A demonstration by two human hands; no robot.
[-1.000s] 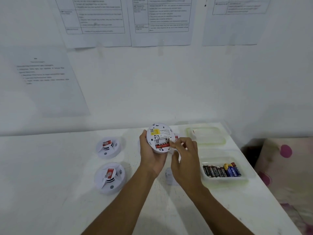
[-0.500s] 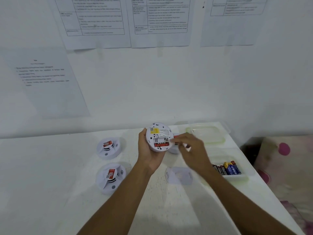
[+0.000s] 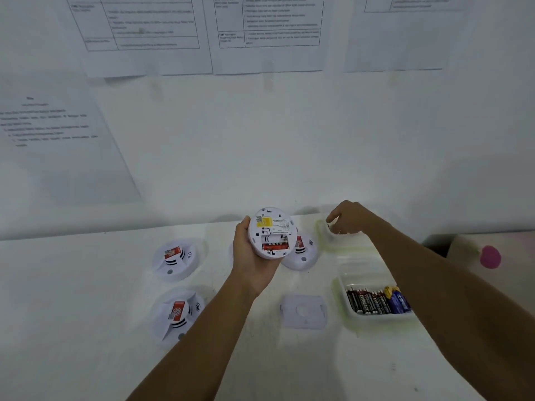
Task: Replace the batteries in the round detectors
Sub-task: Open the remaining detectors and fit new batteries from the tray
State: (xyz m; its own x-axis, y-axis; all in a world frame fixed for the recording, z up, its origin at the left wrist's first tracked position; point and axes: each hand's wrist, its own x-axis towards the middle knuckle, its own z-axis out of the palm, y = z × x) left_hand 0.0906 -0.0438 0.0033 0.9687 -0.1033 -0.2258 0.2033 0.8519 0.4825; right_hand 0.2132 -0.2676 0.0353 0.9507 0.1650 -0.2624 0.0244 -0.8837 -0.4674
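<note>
Swapping step underway: left grip is clutching the opened detector mid-frame, with one red battery sitting inside. Right grip is curling over the far tub; can't tell if it's holding anything. Next, probably prying that battery out.

We see papers stuck on the wall high above the grip, and a pink-spotted cloth far to its right.

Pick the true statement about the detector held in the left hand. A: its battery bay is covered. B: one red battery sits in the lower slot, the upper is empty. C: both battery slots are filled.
B: the detector in the left hand shows an open bay, one red battery below, bare white slot above.
</note>
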